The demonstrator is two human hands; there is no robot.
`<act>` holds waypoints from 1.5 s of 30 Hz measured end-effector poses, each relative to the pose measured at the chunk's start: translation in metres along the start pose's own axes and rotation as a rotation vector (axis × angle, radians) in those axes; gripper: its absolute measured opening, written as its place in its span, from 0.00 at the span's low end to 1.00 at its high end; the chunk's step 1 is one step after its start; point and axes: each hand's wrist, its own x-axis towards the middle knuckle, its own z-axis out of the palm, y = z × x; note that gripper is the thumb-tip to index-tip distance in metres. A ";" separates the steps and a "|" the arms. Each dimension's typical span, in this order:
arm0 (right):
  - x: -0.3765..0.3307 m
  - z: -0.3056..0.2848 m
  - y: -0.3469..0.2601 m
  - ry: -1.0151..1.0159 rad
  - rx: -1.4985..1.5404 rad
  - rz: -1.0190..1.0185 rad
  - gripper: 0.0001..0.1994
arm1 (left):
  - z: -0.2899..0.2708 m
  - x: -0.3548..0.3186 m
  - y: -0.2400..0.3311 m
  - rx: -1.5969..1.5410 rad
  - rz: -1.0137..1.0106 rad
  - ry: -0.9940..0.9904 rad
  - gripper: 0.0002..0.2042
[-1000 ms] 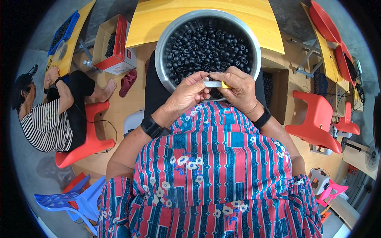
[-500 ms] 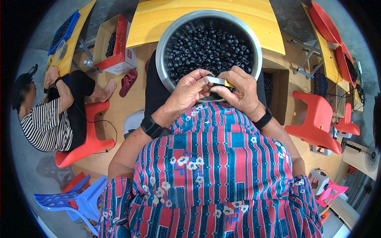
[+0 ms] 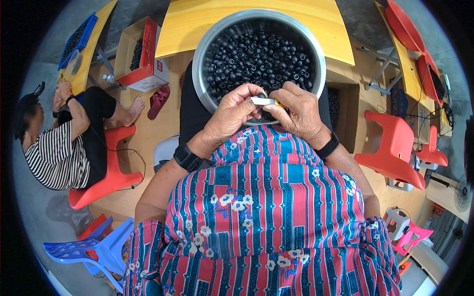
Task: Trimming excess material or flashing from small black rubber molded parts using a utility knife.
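A wide metal basin rests on my lap, holding a heap of small black round parts with holes in them. Over its near rim, my left hand is closed, pinching one small black part between thumb and fingers. My right hand grips a small utility knife with a yellow handle, mostly covered by the fingers. Its flat pale blade points left and lies right by the black part; whether the edge touches it is hard to tell.
Beyond the basin stands a yellow table. At left, another person sits on a red chair near an open carton of black parts. A red chair and a brown carton stand at right.
The knife blade has shifted slightly left and now lies more level, in front of the black part, which shows more clearly. Both hands stay at the basin's near rim.
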 end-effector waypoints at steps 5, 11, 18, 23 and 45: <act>0.000 -0.001 0.000 -0.005 -0.003 -0.014 0.13 | -0.003 -0.001 0.002 0.003 -0.019 -0.013 0.14; 0.001 0.000 0.001 -0.011 0.011 0.004 0.13 | -0.005 -0.001 0.001 0.041 -0.037 -0.020 0.13; 0.002 -0.001 0.007 -0.080 0.054 0.010 0.13 | -0.005 0.000 0.002 0.088 -0.075 -0.014 0.11; 0.007 0.002 0.017 0.058 0.047 0.134 0.10 | 0.005 -0.003 0.009 0.094 -0.151 -0.013 0.09; 0.003 0.008 0.002 0.113 0.092 -0.072 0.18 | -0.008 0.001 -0.007 -0.241 -0.163 0.009 0.10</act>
